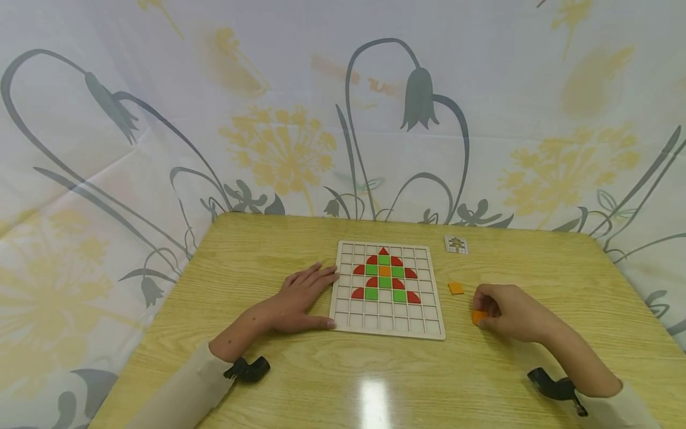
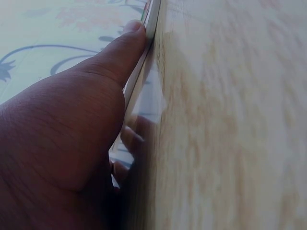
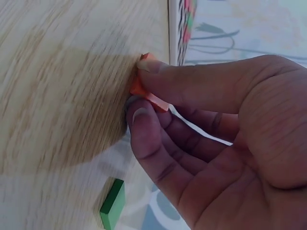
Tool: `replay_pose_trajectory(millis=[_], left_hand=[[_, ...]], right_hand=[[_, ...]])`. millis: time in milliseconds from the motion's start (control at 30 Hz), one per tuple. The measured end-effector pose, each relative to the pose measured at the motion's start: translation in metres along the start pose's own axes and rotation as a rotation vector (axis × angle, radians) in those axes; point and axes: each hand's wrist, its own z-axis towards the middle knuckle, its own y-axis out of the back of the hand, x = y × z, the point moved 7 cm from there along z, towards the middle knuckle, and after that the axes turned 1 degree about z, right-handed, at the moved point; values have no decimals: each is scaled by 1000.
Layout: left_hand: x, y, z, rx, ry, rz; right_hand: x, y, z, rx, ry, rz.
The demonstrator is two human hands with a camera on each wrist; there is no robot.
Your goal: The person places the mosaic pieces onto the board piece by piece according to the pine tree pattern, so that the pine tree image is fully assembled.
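My right hand pinches an orange square tile between thumb and fingers, low over the table to the right of the board. In the right wrist view the same orange tile is partly covered by the thumb. A square pale wooden grid board bears a tree-like pattern of red, green and orange pieces. At its left edge lies my left hand, fingers spread, fingertips and thumb touching the rim. Another orange tile lies flat between the board and my right hand.
A small pattern card with a brown tree figure lies beyond the board's right corner. Near the right hand, a green tile shows only in the right wrist view. Patterned cloth hangs behind the wooden table.
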Motion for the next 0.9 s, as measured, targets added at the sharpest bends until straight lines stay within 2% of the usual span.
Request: replay_pose_trajectory(millis=[233,667,900], left_hand=[[0,0,0,1,-3,6],[1,0,0,-10,-8,8],[0,0,-1,-5,-10,6]], right_hand=[[9,0,4,-34,24,46],[36,-7,28,-104,57,98],[47,-13,41,-97,64,134]])
